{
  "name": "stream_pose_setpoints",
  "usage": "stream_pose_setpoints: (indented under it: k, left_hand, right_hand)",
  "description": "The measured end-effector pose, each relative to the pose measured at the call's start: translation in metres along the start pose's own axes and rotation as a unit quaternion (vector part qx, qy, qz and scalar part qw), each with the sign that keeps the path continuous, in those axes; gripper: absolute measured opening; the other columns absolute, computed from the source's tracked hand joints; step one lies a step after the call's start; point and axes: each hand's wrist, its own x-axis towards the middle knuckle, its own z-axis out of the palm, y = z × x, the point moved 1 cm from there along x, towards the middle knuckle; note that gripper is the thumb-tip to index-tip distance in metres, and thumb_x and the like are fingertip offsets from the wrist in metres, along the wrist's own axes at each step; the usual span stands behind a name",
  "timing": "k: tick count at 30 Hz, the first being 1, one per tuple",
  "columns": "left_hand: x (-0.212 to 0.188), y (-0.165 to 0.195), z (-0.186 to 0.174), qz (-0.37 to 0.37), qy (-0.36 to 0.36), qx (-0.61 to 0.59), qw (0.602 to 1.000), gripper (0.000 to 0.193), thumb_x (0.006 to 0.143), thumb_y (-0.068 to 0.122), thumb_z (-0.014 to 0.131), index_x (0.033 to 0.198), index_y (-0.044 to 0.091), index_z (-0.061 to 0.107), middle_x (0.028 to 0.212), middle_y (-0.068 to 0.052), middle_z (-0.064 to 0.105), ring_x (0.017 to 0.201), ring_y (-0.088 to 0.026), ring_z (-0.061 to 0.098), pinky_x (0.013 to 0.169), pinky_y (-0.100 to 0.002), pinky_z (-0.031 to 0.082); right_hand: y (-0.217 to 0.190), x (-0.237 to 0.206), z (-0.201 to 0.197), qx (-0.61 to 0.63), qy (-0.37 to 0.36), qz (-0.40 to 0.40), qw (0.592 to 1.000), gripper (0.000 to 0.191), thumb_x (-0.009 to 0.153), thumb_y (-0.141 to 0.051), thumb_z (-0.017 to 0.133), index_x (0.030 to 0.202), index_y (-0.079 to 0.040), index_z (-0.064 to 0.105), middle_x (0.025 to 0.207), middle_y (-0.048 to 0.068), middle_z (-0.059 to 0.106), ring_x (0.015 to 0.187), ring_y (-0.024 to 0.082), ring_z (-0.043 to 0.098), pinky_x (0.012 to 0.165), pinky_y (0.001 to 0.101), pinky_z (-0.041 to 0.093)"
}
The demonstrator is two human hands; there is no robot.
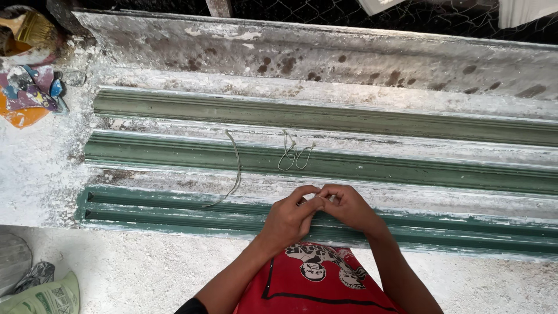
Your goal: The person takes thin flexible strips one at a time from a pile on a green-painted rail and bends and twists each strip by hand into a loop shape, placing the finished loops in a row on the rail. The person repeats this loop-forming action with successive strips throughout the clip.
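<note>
My left hand (290, 216) and my right hand (347, 206) meet fingertip to fingertip over the nearest green moulding form (174, 209). They pinch something small and thin between them, too small to tell what it is. A loose length of twine (235, 168) lies curved across the middle green form (407, 166). To its right, just beyond my hands, rests a small looped bundle of twine (295, 152). A third green form (349, 119) runs along farther back.
A plaster-crusted white bench (35, 168) carries the long forms. A bowl with a brush (26, 32) and paint-stained rags (29, 96) sit at the far left. A green sack (49, 296) lies on the dusty floor at lower left. Wire mesh (442, 14) runs behind.
</note>
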Motion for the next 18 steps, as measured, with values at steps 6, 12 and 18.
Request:
stream_pose_setpoints:
  k: [6, 12, 18]
  left_hand:
    - [0.0, -0.012, 0.022, -0.232, 0.051, -0.247, 0.94, 0.011, 0.105, 0.01, 0.06, 0.103, 0.002, 0.066, 0.095, -0.007, 0.063, 0.067, -0.011, 0.062, 0.056, -0.027, 0.049]
    - [-0.001, -0.035, 0.038, -0.418, 0.063, -0.495, 0.759, 0.02, 0.107, 0.023, 0.056, 0.105, 0.003, 0.059, 0.088, -0.003, 0.063, 0.067, -0.008, 0.057, 0.057, -0.022, 0.046]
    - [-0.001, -0.029, 0.032, -0.372, 0.022, -0.432, 0.822, 0.018, 0.105, 0.021, 0.058, 0.107, 0.004, 0.061, 0.084, -0.007, 0.063, 0.066, -0.009, 0.059, 0.054, -0.023, 0.044]
  right_hand:
    - [-0.047, -0.002, 0.026, -0.233, 0.256, -0.187, 0.919, 0.006, 0.085, -0.008, 0.07, 0.086, -0.005, 0.066, 0.08, 0.005, 0.064, 0.07, 0.018, 0.057, 0.059, 0.0368, 0.046]
    - [-0.055, -0.008, 0.046, -0.271, 0.342, -0.313, 0.843, 0.01, 0.088, -0.004, 0.07, 0.098, -0.005, 0.071, 0.092, 0.009, 0.067, 0.081, 0.026, 0.067, 0.067, 0.0389, 0.054]
    - [-0.018, -0.006, 0.045, -0.103, 0.3, -0.308, 0.897, 0.017, 0.098, -0.007, 0.069, 0.113, -0.004, 0.062, 0.103, 0.01, 0.068, 0.087, 0.016, 0.069, 0.073, 0.0302, 0.059]
